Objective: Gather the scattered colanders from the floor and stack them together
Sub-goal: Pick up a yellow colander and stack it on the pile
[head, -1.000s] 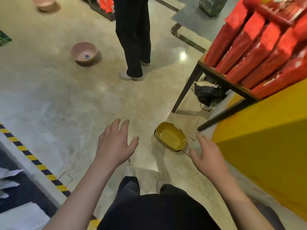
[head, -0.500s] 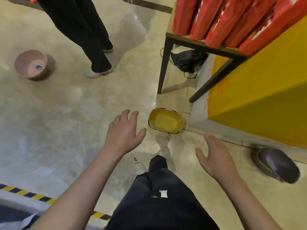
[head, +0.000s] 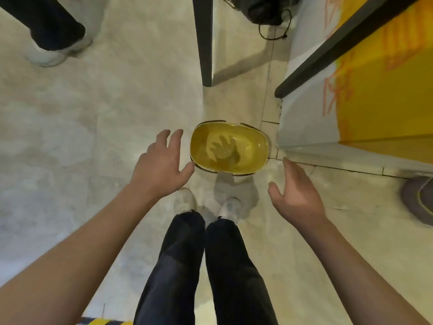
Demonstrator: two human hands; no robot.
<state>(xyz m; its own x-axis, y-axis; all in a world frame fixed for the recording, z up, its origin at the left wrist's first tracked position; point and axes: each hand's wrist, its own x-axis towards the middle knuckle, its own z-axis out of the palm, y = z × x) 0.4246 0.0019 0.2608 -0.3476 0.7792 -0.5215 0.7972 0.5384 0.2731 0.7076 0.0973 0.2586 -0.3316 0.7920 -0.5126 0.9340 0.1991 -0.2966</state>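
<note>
A yellow oval colander (head: 251,148) stands upright on the pale floor just ahead of my feet, with a hand's shadow inside it. My left hand (head: 161,163) hovers at its left rim, fingers spread and holding nothing; whether the thumb touches the rim I cannot tell. My right hand (head: 295,195) is held out to the colander's lower right, apart from it, fingers relaxed and empty. A grey colander (head: 416,202) lies at the right edge of the view, partly cut off.
A black table leg (head: 203,41) stands just beyond the yellow colander, a second slanted leg (head: 339,45) to the right. A yellow display base (head: 379,102) walls off the right side. A black bag with cords (head: 264,8) lies beneath. Another person's shoe (head: 54,52) is upper left.
The view has tipped down and closed in on the yellow colander. Both hands have dropped toward it, the left one now at its rim. The pink colander has left the view.
</note>
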